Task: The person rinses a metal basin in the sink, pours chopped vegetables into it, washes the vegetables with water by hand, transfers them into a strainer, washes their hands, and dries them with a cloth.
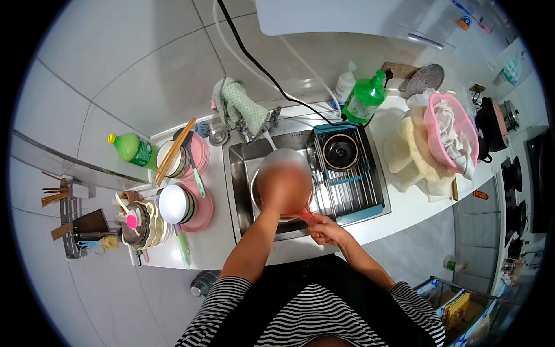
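In the sink sits a round metal basin, mostly covered by a blurred patch. My left hand reaches into that patch over the basin, and its fingers are smeared out. My right hand is closed around the red handle of a utensil at the basin's near right edge. The utensil's head lies within the blur, so its kind is hidden. A faucet with a pale green cloth draped by it stands behind the basin.
A drying rack holding a dark bowl covers the sink's right side. Stacked bowls, chopsticks and a green bottle stand left. At right are a pink basket and a green soap bottle.
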### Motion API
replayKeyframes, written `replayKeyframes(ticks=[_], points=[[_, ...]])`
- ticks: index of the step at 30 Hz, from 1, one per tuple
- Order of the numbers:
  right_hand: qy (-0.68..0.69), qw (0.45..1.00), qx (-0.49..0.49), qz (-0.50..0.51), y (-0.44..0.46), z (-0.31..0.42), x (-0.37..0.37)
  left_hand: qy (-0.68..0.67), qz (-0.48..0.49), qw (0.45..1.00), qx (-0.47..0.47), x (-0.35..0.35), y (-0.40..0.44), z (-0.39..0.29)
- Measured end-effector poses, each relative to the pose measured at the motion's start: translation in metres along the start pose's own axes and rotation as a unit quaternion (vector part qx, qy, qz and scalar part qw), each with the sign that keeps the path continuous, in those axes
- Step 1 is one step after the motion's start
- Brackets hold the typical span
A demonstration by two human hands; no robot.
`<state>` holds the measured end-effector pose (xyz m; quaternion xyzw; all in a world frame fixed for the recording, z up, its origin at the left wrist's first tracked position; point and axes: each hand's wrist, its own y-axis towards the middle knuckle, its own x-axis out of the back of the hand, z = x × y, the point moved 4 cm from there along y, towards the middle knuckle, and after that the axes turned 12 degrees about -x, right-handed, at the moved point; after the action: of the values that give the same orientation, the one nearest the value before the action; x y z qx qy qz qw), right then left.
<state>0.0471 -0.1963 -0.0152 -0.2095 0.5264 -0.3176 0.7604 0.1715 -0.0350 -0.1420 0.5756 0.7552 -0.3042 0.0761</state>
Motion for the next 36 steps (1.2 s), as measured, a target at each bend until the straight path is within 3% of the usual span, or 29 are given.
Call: replayKeyframes(ticks=[1,3,5,6,8,10,11,13,14,16,19,21,22,23,25,26,27,30,31,32,33,35,36], points=[[0.002,1.0,0.009,0.001,0.0,0.002,-0.002,0.001,-0.001,1.0,-0.001,0.0,-0.001,0.005],[-0.013,1.0,0.012,-0.002,0.0,0.008,-0.001,0.044,0.086,0.989,0.115,-0.002,-0.007,0.027],[-0.033,0.999,0.01,-0.008,-0.002,0.009,0.002,0.114,0.08,0.98,0.142,0.01,-0.006,0.043],[-0.061,0.997,0.01,-0.036,-0.002,0.009,0.006,0.263,0.114,0.952,0.106,0.013,-0.008,0.037],[-0.086,0.994,0.01,-0.061,0.0,0.004,0.006,0.541,0.171,0.823,0.03,0.016,-0.022,0.011],[-0.143,0.986,0.014,-0.085,0.003,0.001,0.002,0.764,0.213,0.607,-0.05,0.008,-0.029,-0.009],[-0.137,0.988,0.025,-0.074,0.004,0.0,-0.002,0.764,0.215,0.606,-0.053,0.002,-0.027,-0.015],[-0.14,0.987,0.016,-0.079,0.007,-0.001,-0.003,0.744,0.154,0.648,0.059,0.004,-0.023,-0.016],[-0.138,0.987,0.015,-0.079,0.009,-0.005,-0.001,0.744,0.156,0.647,0.06,0.004,-0.028,-0.015],[-0.102,0.993,0.009,-0.053,0.015,-0.012,-0.001,0.707,0.053,0.676,-0.201,-0.009,-0.032,-0.031],[-0.094,0.991,0.029,-0.09,0.016,-0.006,-0.003,0.701,0.042,0.698,-0.139,-0.019,-0.035,-0.029],[-0.077,0.993,0.03,-0.081,0.023,-0.002,-0.001,0.735,0.05,0.674,-0.051,-0.03,-0.041,-0.026],[-0.056,0.995,0.029,-0.077,0.026,-0.002,0.002,0.696,0.048,0.703,-0.139,-0.031,-0.044,-0.013],[-0.059,0.995,0.024,-0.075,0.028,-0.002,0.007,0.696,0.043,0.704,-0.135,-0.021,-0.037,0.001],[-0.046,0.993,0.031,-0.106,0.024,0.004,0.016,0.429,0.219,0.869,-0.115,-0.038,-0.043,0.006],[-0.047,0.99,0.016,-0.135,0.023,0.005,0.02,0.38,0.218,0.899,-0.022,-0.039,-0.058,0.015],[-0.044,0.99,0.02,-0.132,0.021,0.007,0.023,0.404,0.269,0.868,0.11,-0.042,-0.056,0.01],[-0.009,0.991,0.032,-0.13,0.028,-0.005,0.026,0.448,0.286,0.844,0.072,-0.025,-0.039,0.018],[-0.022,0.991,0.038,-0.126,0.019,0.0,0.015,0.614,0.236,0.753,-0.016,-0.018,-0.035,-0.001],[-0.066,0.989,0.025,-0.127,0.014,0.001,0.006,0.752,0.176,0.627,-0.102,-0.017,-0.033,-0.019],[-0.092,0.989,0.02,-0.114,0.016,-0.001,0.002,0.751,0.181,0.627,-0.104,-0.013,-0.029,-0.02],[-0.064,0.993,0.044,-0.089,0.021,-0.004,-0.003,0.718,0.189,0.67,-0.004,-0.003,-0.015,-0.01],[-0.067,0.992,0.048,-0.091,0.023,-0.001,-0.001,0.617,0.161,0.767,0.067,-0.012,-0.026,-0.017]])
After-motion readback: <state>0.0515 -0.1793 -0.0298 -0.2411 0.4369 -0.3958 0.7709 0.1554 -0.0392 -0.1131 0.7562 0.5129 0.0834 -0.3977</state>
